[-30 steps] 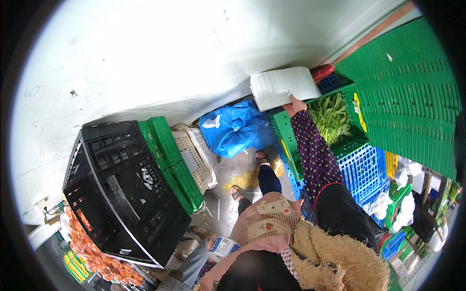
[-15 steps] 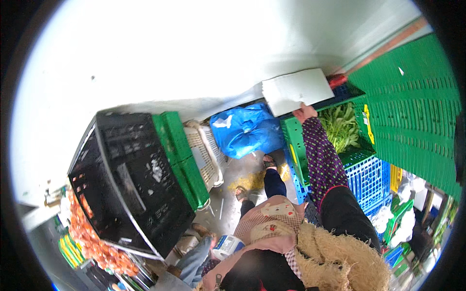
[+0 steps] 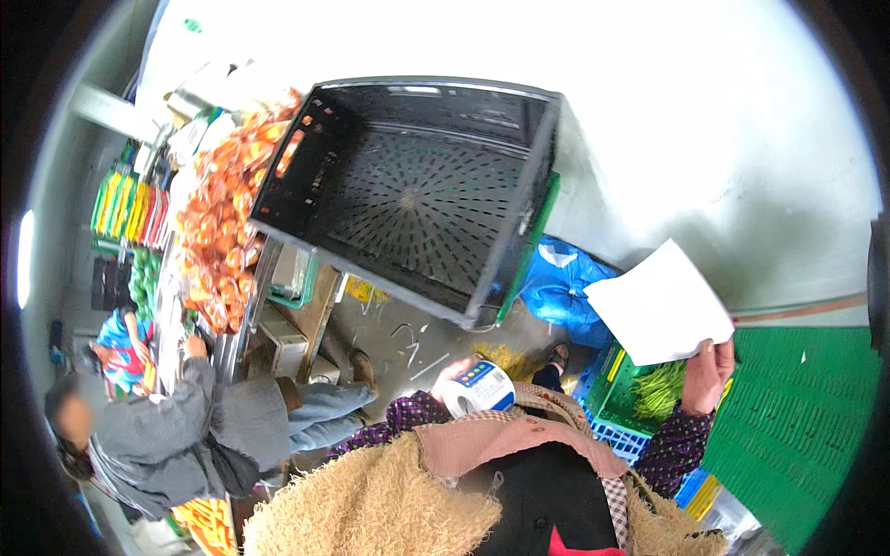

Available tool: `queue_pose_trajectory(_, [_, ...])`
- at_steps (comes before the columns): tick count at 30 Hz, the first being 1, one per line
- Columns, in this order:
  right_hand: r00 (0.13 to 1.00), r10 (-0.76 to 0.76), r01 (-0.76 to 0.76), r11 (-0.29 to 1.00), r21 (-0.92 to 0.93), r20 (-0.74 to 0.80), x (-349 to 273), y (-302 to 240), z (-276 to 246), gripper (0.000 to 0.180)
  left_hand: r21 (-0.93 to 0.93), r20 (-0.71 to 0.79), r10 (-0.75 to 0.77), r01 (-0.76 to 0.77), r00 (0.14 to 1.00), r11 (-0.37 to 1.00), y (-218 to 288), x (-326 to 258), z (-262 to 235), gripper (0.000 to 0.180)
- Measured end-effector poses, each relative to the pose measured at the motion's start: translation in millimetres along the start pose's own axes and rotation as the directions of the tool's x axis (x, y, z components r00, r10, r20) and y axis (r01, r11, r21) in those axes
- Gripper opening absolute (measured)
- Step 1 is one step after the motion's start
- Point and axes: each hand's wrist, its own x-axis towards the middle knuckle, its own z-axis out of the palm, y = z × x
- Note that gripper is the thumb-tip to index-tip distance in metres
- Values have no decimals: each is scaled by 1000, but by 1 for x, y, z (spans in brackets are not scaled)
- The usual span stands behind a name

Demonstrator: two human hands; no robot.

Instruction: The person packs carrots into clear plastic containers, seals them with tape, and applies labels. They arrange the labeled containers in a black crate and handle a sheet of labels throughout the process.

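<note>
White sheet (image 3: 656, 308), 3 o'clock, corner pinched in right hand (image 3: 709, 375), held up near green crate (image 3: 608, 393) at 4 o'clock, not yet laid down; blue-and-white roll (image 3: 482, 389), 6 o'clock, grasped in left hand (image 3: 449, 375).

Brightly lit white wall (image 3: 667, 111), grey floor (image 3: 433, 348) with yellow patches (image 3: 501, 357)

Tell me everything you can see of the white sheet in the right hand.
The white sheet is plain, four-sided and gently curved, paper-like or thin foam by its look; whether it is one layer or several, I cannot tell. It is held up at a slant, gripped by the right hand at its lower edge near the right corner. In this view it overlaps the blue bag and green crate.
</note>
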Motion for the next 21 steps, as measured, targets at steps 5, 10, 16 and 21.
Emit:
queue_pose_trajectory(5, [957,-154,136,987,87,245,28,-37,156,36,-31,58,209,-207,976,978,38,-78,34,73])
queue_pose_trajectory(10, [902,-92,34,989,142,421,48,-4,292,24,51,73,601,-604,796,795,117,-137,75,80])
queue_pose_trajectory(16, [920,-71,-24,971,237,385,84,49,378,6,426,268,833,-835,484,348,247,-153,173,63])
queue_pose_trajectory(21, [953,-39,-38,969,245,300,102,89,396,9,827,472,852,-449,226,-339,344,-80,202,49])
